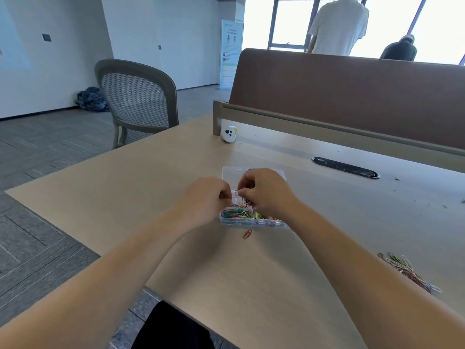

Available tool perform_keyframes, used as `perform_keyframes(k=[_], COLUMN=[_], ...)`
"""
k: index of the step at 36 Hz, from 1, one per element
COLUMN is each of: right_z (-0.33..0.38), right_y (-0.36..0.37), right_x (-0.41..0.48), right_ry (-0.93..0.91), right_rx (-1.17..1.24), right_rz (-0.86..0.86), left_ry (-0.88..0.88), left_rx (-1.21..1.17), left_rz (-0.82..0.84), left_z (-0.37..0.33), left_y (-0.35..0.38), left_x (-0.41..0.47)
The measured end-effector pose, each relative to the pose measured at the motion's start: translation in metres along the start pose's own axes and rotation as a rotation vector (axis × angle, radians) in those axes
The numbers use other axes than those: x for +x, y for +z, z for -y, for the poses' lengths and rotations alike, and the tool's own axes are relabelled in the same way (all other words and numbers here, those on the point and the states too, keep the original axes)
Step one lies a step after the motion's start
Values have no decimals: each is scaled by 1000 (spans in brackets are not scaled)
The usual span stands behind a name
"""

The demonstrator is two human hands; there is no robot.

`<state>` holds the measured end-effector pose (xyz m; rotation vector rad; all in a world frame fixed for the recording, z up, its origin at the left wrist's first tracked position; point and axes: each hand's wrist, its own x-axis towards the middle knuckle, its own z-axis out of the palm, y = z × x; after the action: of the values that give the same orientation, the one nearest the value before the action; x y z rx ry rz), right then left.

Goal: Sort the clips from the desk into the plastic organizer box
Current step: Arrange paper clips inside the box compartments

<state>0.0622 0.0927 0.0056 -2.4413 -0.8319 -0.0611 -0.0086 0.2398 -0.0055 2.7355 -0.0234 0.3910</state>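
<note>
As the box stands: the plastic organizer box, mid-desk, already has coloured clips in its near compartments, so the job looks partly done.
Left to sort: one red clip just before the box; a loose pile well off to the right.
Right hand: pinches dark clips over the box.
Left hand: curled beside them; grip cannot be told.
Surface: pale wooden desk, brown divider behind.
Room: mesh chair, bright windows.

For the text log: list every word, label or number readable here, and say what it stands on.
No text here is clear enough to quote.
On the banner: headings and lines of print, all too blurred to read.
On the box: no label legible.
On the white gadget: no text shows.
</note>
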Motion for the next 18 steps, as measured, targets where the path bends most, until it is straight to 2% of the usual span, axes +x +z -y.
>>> perform_keyframes(k=[7, 18], right_z=[7, 8], right_y=[8, 22], right_x=[9, 13], right_ry=[-37, -116], right_rx=[-47, -164], right_rz=[-10, 63], left_ry=[-32, -82], left_rx=[0, -6], left_rz=[-28, 13], left_z=[10, 17], left_y=[-3, -4], left_x=[4, 6])
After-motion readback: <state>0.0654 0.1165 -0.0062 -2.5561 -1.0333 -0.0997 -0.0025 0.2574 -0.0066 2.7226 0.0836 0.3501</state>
